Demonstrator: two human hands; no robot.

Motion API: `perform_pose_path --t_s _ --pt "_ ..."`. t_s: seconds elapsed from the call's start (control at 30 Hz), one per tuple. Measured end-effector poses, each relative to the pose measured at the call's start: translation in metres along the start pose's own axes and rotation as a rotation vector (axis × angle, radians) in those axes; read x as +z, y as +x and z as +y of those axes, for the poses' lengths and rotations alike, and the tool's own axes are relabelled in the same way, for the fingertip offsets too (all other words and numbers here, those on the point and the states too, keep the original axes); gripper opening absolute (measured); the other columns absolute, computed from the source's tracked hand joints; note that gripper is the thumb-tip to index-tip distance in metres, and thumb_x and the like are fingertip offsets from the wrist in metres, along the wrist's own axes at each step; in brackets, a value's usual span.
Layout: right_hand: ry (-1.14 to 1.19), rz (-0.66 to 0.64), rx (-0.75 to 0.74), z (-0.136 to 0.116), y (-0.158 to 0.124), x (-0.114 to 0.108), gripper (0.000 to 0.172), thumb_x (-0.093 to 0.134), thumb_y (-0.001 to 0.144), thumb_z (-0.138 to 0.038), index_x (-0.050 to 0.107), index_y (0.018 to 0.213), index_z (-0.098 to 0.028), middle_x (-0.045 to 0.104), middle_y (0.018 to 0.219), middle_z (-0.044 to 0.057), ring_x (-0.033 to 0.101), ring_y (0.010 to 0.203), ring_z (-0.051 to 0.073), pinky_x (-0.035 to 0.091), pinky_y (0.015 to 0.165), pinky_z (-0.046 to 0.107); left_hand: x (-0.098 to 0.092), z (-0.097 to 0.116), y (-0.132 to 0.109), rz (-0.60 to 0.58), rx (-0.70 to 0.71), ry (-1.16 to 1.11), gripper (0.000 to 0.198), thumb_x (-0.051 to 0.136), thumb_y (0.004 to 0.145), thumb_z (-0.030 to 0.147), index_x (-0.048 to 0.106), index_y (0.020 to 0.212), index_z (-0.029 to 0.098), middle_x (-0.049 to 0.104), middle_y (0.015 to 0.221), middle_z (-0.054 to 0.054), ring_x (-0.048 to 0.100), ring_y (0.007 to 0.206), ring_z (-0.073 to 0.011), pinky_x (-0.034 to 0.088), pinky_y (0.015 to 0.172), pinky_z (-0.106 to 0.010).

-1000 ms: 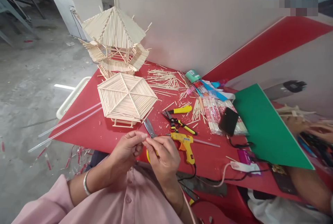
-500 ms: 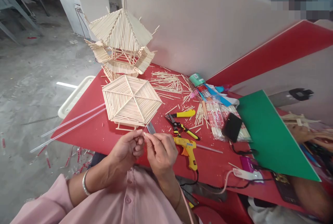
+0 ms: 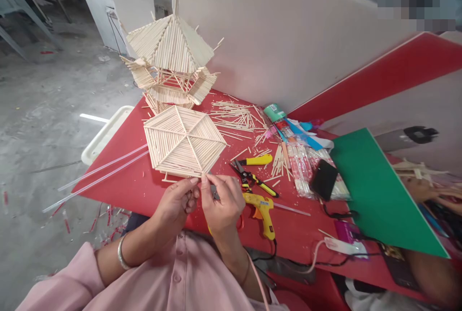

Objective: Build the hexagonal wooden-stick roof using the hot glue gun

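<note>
A hexagonal panel of pale wooden sticks [image 3: 186,137], with spokes meeting at its middle, lies raised on the table in front of me. My right hand [image 3: 223,202] pinches at the panel's near corner, where a short piece of stick [image 3: 195,172] shows by the fingertips. My left hand [image 3: 180,199] is just left of it, fingers curled and thumb and forefinger together by the near edge; what they hold, if anything, is hidden. Behind the panel stands a pagoda-like stick model [image 3: 173,46] with a pointed roof.
On the red table [image 3: 119,176] lie a yellow glue gun [image 3: 263,210], yellow-handled cutters [image 3: 252,176], loose sticks [image 3: 234,116], stick packets [image 3: 301,171] and a black phone-like object [image 3: 324,179]. A green board [image 3: 382,195] leans at right, beside another person's arm. Clear glue sticks [image 3: 97,176] jut out left.
My right hand has moved slightly up and forward, bringing its fingertips from in front of the panel to its near corner. My left hand stays almost where it was.
</note>
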State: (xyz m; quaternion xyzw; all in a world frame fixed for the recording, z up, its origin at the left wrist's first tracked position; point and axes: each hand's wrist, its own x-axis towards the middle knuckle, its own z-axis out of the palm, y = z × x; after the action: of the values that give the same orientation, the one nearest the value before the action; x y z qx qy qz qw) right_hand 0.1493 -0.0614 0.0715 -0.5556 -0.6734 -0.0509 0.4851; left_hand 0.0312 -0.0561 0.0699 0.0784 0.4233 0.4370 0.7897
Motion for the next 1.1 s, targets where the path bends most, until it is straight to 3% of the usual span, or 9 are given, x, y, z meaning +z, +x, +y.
perform_pose_path --t_s 0.4,0.77,1.1 --pt "-0.064 -0.06 -0.039 -0.0025 0.0089 -0.0049 0.006 0.067 0.093 -0.018 0.072 0.095 -0.018 0.069 0.08 0.005 0.061 0.076 0.016 0.049 0.073 0.029 0.0012 0.0033 0.0007 -0.037 -0.026 0.018 0.033 0.084 0.066 0.037 0.061 0.065 0.014 0.055 0.06 0.002 0.041 0.049 -0.0052 0.028 0.046 -0.02" --pt "-0.004 -0.062 -0.025 -0.0008 0.0049 -0.0087 0.021 0.064 0.091 -0.011 0.07 0.11 -0.017 0.068 0.089 0.007 0.063 0.083 0.017 0.052 0.076 0.03 0.0038 0.0072 -0.0016 0.0 -0.035 0.001 0.034 0.085 0.064 0.036 0.06 0.062 0.013 0.056 0.058 0.002 0.041 0.048 -0.0047 0.029 0.046 -0.019" --pt "-0.004 -0.096 -0.025 0.0026 0.0077 -0.0046 0.012 0.064 0.092 -0.016 0.071 0.101 -0.018 0.069 0.085 0.005 0.061 0.082 0.017 0.05 0.076 0.031 0.0036 0.0037 0.0002 -0.035 -0.029 -0.026 0.03 0.083 0.065 0.035 0.062 0.066 0.014 0.054 0.058 0.003 0.041 0.048 -0.0049 0.029 0.046 -0.019"
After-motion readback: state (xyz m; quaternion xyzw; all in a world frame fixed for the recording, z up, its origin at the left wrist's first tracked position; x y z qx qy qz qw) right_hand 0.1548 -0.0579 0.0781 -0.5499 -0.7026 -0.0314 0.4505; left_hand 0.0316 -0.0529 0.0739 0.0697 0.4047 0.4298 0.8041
